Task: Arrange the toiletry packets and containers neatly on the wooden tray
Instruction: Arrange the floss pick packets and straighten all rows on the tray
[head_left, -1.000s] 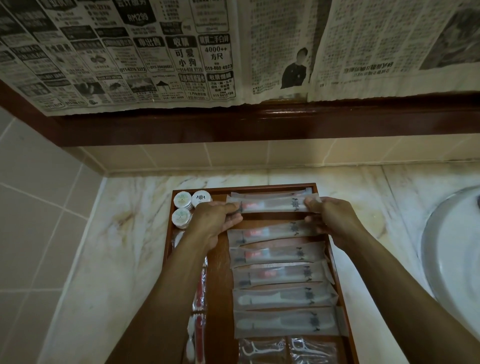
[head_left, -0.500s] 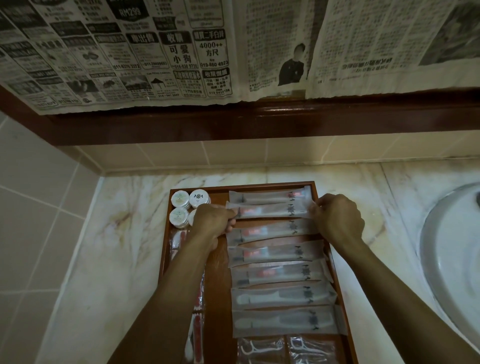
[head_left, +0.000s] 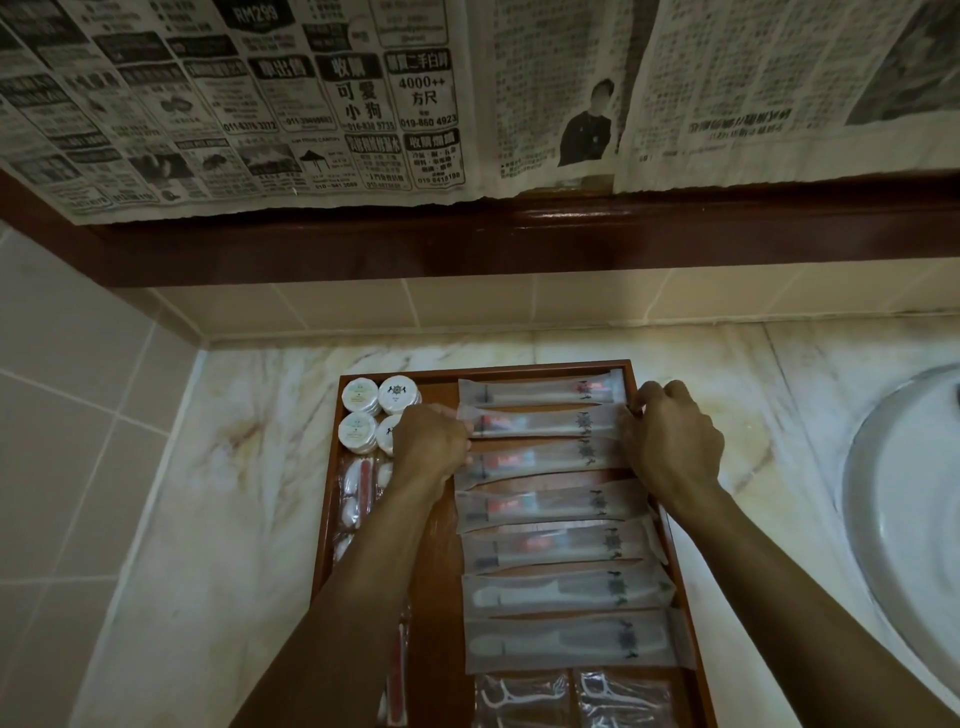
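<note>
A wooden tray lies on the marble counter. Down its right side runs a column of several long frosted toothbrush packets. The second packet from the back is pinched at its left end by my left hand and at its right end by my right hand; it lies flat just below the rearmost packet. Several small round white containers sit in the tray's back left corner. Thin packets with red strips lie along the left side, and floss-pick packets sit at the near end.
A white sink basin curves in at the right. Beige tiled walls close the left side and back. A dark wooden ledge topped with newspaper overhangs the rear.
Both hands brought the held packet down and slightly nearer, from above the rearmost packet to lying flat in the second row. The rearmost packet is now uncovered.
</note>
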